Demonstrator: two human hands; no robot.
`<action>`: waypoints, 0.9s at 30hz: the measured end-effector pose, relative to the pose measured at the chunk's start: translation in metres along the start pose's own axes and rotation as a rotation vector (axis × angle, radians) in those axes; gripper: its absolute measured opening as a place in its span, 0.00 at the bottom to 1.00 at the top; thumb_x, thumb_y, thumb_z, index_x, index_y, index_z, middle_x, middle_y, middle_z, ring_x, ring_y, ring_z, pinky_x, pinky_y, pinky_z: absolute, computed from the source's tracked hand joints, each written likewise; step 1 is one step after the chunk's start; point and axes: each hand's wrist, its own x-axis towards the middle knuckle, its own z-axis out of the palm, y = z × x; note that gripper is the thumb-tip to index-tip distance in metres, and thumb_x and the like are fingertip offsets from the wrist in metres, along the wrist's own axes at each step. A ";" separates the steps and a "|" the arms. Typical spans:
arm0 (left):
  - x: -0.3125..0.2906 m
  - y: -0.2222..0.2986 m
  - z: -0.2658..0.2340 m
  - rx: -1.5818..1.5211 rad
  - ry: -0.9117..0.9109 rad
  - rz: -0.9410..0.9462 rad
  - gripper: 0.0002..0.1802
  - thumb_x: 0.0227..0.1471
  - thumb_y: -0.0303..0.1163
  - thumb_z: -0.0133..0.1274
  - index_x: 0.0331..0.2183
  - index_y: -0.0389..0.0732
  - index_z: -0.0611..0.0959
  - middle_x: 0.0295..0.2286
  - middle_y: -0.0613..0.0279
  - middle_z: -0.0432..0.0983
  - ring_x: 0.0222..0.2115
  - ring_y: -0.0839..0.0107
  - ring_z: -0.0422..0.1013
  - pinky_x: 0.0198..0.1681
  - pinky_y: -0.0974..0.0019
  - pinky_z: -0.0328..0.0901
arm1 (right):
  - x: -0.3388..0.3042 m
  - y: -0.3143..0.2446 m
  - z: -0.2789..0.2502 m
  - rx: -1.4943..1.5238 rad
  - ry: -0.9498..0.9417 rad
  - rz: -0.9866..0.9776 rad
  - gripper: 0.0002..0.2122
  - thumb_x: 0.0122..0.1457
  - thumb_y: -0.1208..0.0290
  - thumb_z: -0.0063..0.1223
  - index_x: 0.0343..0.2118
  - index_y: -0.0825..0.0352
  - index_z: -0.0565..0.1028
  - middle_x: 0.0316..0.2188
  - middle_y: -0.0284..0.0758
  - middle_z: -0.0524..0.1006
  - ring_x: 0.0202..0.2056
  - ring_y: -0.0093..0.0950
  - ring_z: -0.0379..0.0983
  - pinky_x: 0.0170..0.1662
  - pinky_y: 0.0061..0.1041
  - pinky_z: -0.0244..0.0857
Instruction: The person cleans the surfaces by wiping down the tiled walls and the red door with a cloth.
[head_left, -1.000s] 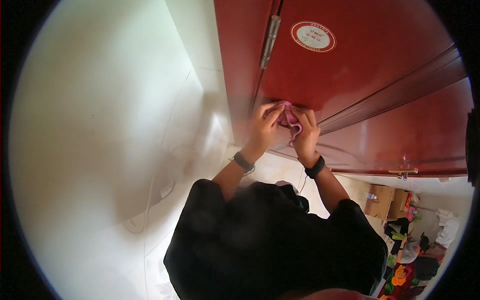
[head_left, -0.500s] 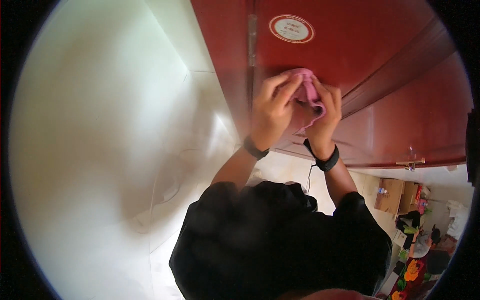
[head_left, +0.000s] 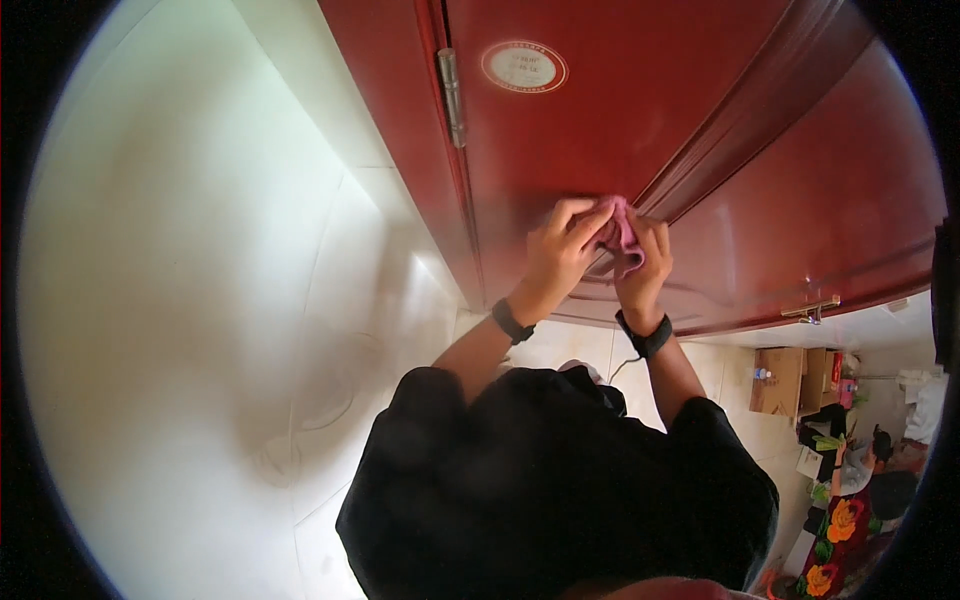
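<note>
A pink cloth [head_left: 624, 240] is bunched between my two hands, close against the face of a dark red wooden door [head_left: 590, 120]. My left hand [head_left: 560, 250] grips its left side with bent fingers. On the other side, my right hand [head_left: 648, 262] is closed round the cloth's right part. Some fingertips are hidden in the folds, and I cannot tell how firmly the cloth presses on the wood. Each wrist wears a black band. Above the hands, a round white sticker with a red rim [head_left: 525, 67] is stuck on the door.
A metal hinge [head_left: 452, 98] sits on the door's left edge, beside a pale wall [head_left: 200, 300]. A metal handle [head_left: 812, 309] is at the right. Beyond it stand an open cardboard box [head_left: 778, 382] and another person [head_left: 858, 470] near a flowered dark red cloth [head_left: 840, 525].
Both hands and the pink cloth have moved down along the door. The view has shifted too, so the sticker and hinge appear farther left. My grip on the cloth stays.
</note>
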 end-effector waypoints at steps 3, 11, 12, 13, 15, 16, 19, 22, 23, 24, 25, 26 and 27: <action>0.055 0.031 -0.023 0.115 0.098 0.089 0.24 0.38 0.14 0.59 0.41 0.45 0.83 0.35 0.63 0.74 0.31 0.64 0.76 0.29 0.65 0.73 | 0.045 -0.028 -0.006 0.016 0.102 -0.107 0.25 0.44 0.84 0.50 0.48 0.63 0.77 0.35 0.41 0.73 0.36 0.41 0.74 0.38 0.31 0.70; 0.161 0.041 -0.075 0.308 0.426 0.367 0.28 0.35 0.12 0.55 0.41 0.47 0.83 0.37 0.61 0.74 0.37 0.61 0.72 0.38 0.63 0.69 | 0.157 -0.099 0.009 0.167 0.205 -0.346 0.24 0.43 0.81 0.56 0.47 0.58 0.78 0.35 0.35 0.73 0.32 0.36 0.75 0.35 0.29 0.70; 0.168 0.040 -0.090 0.342 0.431 0.376 0.28 0.37 0.10 0.52 0.43 0.43 0.82 0.38 0.56 0.73 0.37 0.58 0.73 0.38 0.63 0.69 | 0.166 -0.119 0.014 0.193 0.170 -0.341 0.22 0.46 0.83 0.54 0.48 0.62 0.76 0.34 0.38 0.72 0.31 0.37 0.74 0.33 0.28 0.69; 0.173 0.041 -0.099 0.366 0.434 0.387 0.29 0.39 0.08 0.49 0.45 0.39 0.81 0.40 0.51 0.73 0.37 0.55 0.73 0.39 0.63 0.70 | 0.172 -0.133 0.015 0.209 0.138 -0.337 0.20 0.49 0.84 0.51 0.48 0.66 0.75 0.34 0.41 0.72 0.29 0.38 0.73 0.31 0.28 0.68; 0.173 0.035 -0.110 0.287 0.486 0.292 0.30 0.39 0.07 0.48 0.45 0.38 0.82 0.40 0.51 0.73 0.40 0.57 0.72 0.43 0.63 0.68 | 0.177 -0.141 0.031 0.290 0.053 -0.274 0.19 0.52 0.82 0.48 0.49 0.66 0.76 0.34 0.41 0.72 0.32 0.34 0.74 0.34 0.24 0.68; 0.169 0.029 -0.112 0.314 0.530 0.282 0.29 0.36 0.09 0.51 0.43 0.41 0.83 0.38 0.55 0.74 0.38 0.59 0.72 0.42 0.64 0.68 | 0.177 -0.141 0.037 0.274 0.058 -0.294 0.19 0.52 0.81 0.49 0.49 0.66 0.76 0.35 0.41 0.72 0.33 0.34 0.74 0.35 0.25 0.69; 0.147 0.008 -0.117 0.353 0.596 0.251 0.28 0.34 0.12 0.53 0.42 0.42 0.84 0.36 0.58 0.74 0.36 0.64 0.72 0.39 0.66 0.67 | 0.170 -0.135 0.056 0.227 0.093 -0.394 0.21 0.48 0.79 0.53 0.48 0.61 0.77 0.35 0.37 0.73 0.32 0.34 0.75 0.33 0.27 0.70; 0.123 -0.001 -0.112 0.340 0.609 0.136 0.27 0.35 0.13 0.53 0.42 0.40 0.83 0.37 0.59 0.74 0.35 0.67 0.71 0.36 0.69 0.67 | 0.162 -0.137 0.056 0.110 0.055 -0.472 0.21 0.45 0.77 0.56 0.46 0.56 0.78 0.34 0.32 0.72 0.29 0.33 0.75 0.29 0.29 0.70; 0.113 -0.004 -0.115 0.327 0.593 0.043 0.26 0.36 0.13 0.53 0.42 0.39 0.83 0.37 0.59 0.74 0.35 0.68 0.71 0.34 0.70 0.67 | 0.156 -0.141 0.056 0.035 -0.017 -0.467 0.20 0.46 0.75 0.56 0.45 0.56 0.78 0.34 0.31 0.72 0.28 0.33 0.75 0.27 0.29 0.69; 0.104 -0.013 -0.120 0.332 0.595 0.082 0.25 0.36 0.13 0.52 0.42 0.37 0.82 0.37 0.58 0.74 0.35 0.70 0.71 0.31 0.73 0.67 | 0.151 -0.142 0.060 0.061 -0.038 -0.542 0.21 0.45 0.76 0.56 0.46 0.57 0.77 0.34 0.31 0.71 0.27 0.33 0.74 0.25 0.30 0.69; 0.091 -0.020 -0.121 0.338 0.606 0.078 0.25 0.36 0.13 0.52 0.42 0.37 0.82 0.37 0.58 0.74 0.35 0.70 0.71 0.31 0.73 0.67 | 0.143 -0.140 0.062 0.067 -0.045 -0.552 0.21 0.45 0.76 0.56 0.46 0.57 0.77 0.34 0.31 0.71 0.27 0.33 0.74 0.25 0.30 0.69; 0.076 -0.025 -0.121 0.305 0.593 -0.012 0.26 0.37 0.13 0.52 0.43 0.37 0.81 0.37 0.56 0.74 0.37 0.63 0.71 0.37 0.68 0.66 | 0.135 -0.138 0.067 0.030 -0.144 -0.575 0.19 0.45 0.76 0.56 0.44 0.59 0.76 0.33 0.32 0.71 0.27 0.33 0.75 0.25 0.30 0.70; 0.062 -0.030 -0.122 0.271 0.581 -0.102 0.26 0.39 0.13 0.52 0.44 0.38 0.80 0.38 0.53 0.74 0.39 0.57 0.70 0.42 0.62 0.66 | 0.128 -0.136 0.075 -0.007 -0.245 -0.598 0.18 0.45 0.76 0.56 0.43 0.60 0.76 0.33 0.32 0.70 0.26 0.33 0.75 0.26 0.30 0.70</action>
